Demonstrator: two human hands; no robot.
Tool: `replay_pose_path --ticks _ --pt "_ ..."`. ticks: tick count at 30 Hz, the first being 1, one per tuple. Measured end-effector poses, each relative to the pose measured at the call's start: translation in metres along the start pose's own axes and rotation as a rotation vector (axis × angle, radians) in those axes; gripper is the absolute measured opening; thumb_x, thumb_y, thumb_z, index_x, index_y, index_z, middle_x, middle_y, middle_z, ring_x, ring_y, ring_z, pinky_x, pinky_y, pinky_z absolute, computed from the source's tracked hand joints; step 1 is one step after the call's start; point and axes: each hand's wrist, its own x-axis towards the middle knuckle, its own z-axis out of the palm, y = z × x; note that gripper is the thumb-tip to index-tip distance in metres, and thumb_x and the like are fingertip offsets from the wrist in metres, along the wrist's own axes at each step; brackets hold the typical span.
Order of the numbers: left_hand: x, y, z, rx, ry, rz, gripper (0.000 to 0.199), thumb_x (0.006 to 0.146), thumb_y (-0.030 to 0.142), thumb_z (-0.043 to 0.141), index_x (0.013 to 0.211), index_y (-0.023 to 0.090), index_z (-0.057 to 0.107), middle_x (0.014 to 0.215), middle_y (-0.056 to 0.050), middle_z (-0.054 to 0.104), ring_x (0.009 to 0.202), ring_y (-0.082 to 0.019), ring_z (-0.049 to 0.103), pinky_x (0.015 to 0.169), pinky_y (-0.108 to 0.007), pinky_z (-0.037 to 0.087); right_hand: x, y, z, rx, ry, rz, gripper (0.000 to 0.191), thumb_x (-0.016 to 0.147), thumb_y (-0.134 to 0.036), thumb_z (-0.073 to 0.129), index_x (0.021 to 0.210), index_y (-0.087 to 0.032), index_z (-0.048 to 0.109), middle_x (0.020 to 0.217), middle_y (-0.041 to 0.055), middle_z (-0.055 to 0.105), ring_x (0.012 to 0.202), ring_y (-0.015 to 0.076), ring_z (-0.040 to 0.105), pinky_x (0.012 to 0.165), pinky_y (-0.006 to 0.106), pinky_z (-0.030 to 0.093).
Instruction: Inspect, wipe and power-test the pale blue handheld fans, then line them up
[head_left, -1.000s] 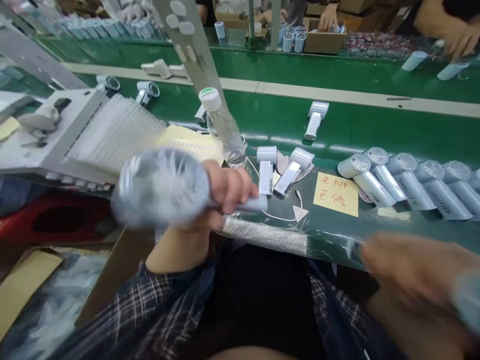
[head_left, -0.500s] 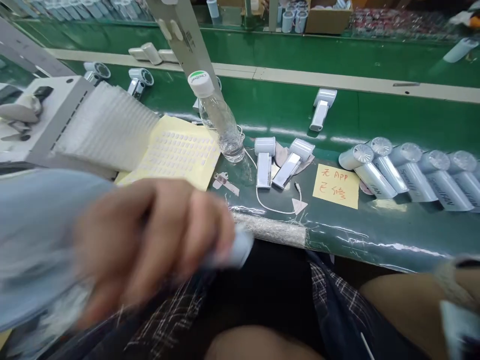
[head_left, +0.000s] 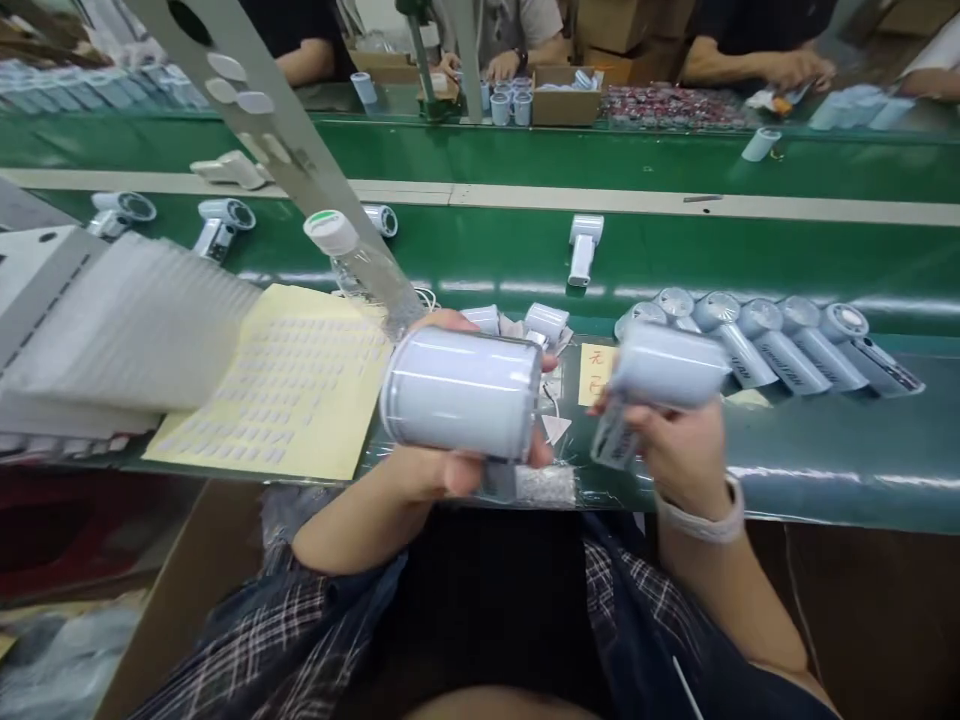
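My left hand (head_left: 442,470) is wrapped round a light-blue handheld fan (head_left: 465,393), its wide cylinder lying sideways close to the camera. To the right, my right hand (head_left: 679,445) grips the handle of another light-blue fan (head_left: 671,366), which is slightly blurred. Behind that hand a row of similar fans (head_left: 761,340) rests on the green bench. A yellow note (head_left: 595,375) shows between the two held fans. Two more fans (head_left: 546,320) lie partly hidden behind the fan in my left hand.
A yellow sticker sheet (head_left: 289,385) and a stack of white foam sheets (head_left: 142,330) lie at the left. A clear bottle (head_left: 337,240) stands beside a slanted metal post (head_left: 277,140). Single fans lie on the green belt (head_left: 495,250). Several people work across it.
The blurred hand at the lower left is gone from there; both my hands are now over the bench, each with a fan. The view has shifted, showing people opposite. One more fan stands in the right row.
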Motion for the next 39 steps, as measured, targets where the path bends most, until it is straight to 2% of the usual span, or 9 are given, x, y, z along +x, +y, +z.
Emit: replay_pose_path --ticks 6,10,13,17,21,24,30,36,39 --pt "0.000 -0.052 0.040 0.280 0.184 0.278 0.077 0.083 0.078 0.081 0.142 0.034 0.058 0.168 -0.009 0.044 0.161 -0.033 0.040 0.137 -0.057 0.033 -0.017 0.031 0.036 -0.160 -0.314 -0.064 0.139 0.075 -0.104 0.060 0.175 -0.025 0.004 0.176 0.0220 0.036 0.164 0.0411 0.040 0.135 0.062 0.035" --pt "0.009 -0.047 0.029 0.555 -0.236 0.069 0.087 0.093 0.073 0.073 0.163 0.034 0.039 0.177 -0.016 0.033 0.167 -0.039 0.032 0.137 -0.064 0.031 -0.016 0.034 0.002 -0.280 -0.309 -0.017 0.144 0.076 -0.082 0.086 0.178 -0.024 0.003 0.166 0.0234 0.052 0.149 0.0430 0.058 0.128 0.065 0.044" --pt "0.026 -0.032 0.003 0.851 -0.554 -0.217 0.086 0.094 0.068 0.073 0.165 0.033 0.040 0.182 -0.015 0.028 0.170 -0.042 0.025 0.135 -0.066 0.035 -0.014 0.003 -0.072 -0.708 -0.007 0.026 0.129 0.069 -0.069 0.094 0.174 -0.026 0.033 0.161 0.0209 0.058 0.142 0.0464 0.063 0.120 0.066 0.050" --pt "0.042 -0.050 -0.026 1.254 -0.364 -0.361 0.066 0.097 0.055 0.071 0.149 0.017 0.058 0.173 -0.023 0.043 0.164 -0.045 0.036 0.134 -0.069 0.034 -0.015 -0.045 -0.216 -1.301 0.460 0.402 0.123 0.074 -0.063 0.089 0.177 -0.026 0.031 0.158 0.0264 0.061 0.132 0.0503 0.067 0.101 0.062 0.055" --pt "0.041 -0.092 -0.030 1.530 -0.212 -0.310 0.069 0.082 0.053 0.086 0.127 0.005 0.065 0.169 -0.035 0.042 0.168 -0.054 0.024 0.138 -0.071 0.020 -0.016 -0.041 -0.347 -1.463 0.405 0.636 0.137 0.057 -0.060 0.097 0.173 -0.014 0.039 0.152 0.0369 0.061 0.134 0.0556 0.064 0.090 0.062 0.053" --pt "0.036 -0.106 -0.026 1.557 -0.241 -0.289 0.063 0.084 0.052 0.082 0.124 0.006 0.065 0.175 -0.035 0.033 0.171 -0.051 0.017 0.140 -0.070 0.013 -0.015 -0.023 -0.385 -1.442 0.412 0.655 0.146 0.048 -0.066 0.097 0.171 -0.014 0.039 0.145 0.0423 0.063 0.133 0.0582 0.064 0.089 0.066 0.051" --pt "0.034 -0.106 -0.028 1.411 -0.135 -0.227 0.041 0.091 0.032 0.067 0.126 0.014 0.057 0.176 -0.029 0.034 0.171 -0.045 0.022 0.140 -0.070 0.016 0.025 -0.049 -0.291 -1.682 0.840 0.249 0.112 0.082 -0.075 0.070 0.172 -0.015 0.040 0.167 0.0418 0.040 0.160 0.0551 0.034 0.103 0.077 0.036" --pt "0.034 -0.091 -0.031 0.710 0.102 -0.217 0.063 0.086 0.045 0.074 0.136 0.021 0.042 0.138 -0.018 0.066 0.130 -0.035 0.066 0.116 -0.060 0.052 0.157 -0.043 -0.122 -1.742 -0.097 0.274 0.068 0.106 -0.042 0.051 0.167 -0.014 0.048 0.161 0.0348 0.052 0.150 0.0502 0.050 0.112 0.065 0.036" --pt "0.033 -0.082 -0.029 0.446 0.146 -0.261 0.078 0.075 0.050 0.088 0.133 0.023 0.045 0.128 -0.012 0.069 0.120 -0.033 0.070 0.109 -0.052 0.057 0.211 -0.006 -0.055 -1.718 -0.289 0.282 0.059 0.105 -0.045 0.060 0.161 -0.024 0.060 0.152 0.0247 0.065 0.141 0.0438 0.059 0.115 0.061 0.038"
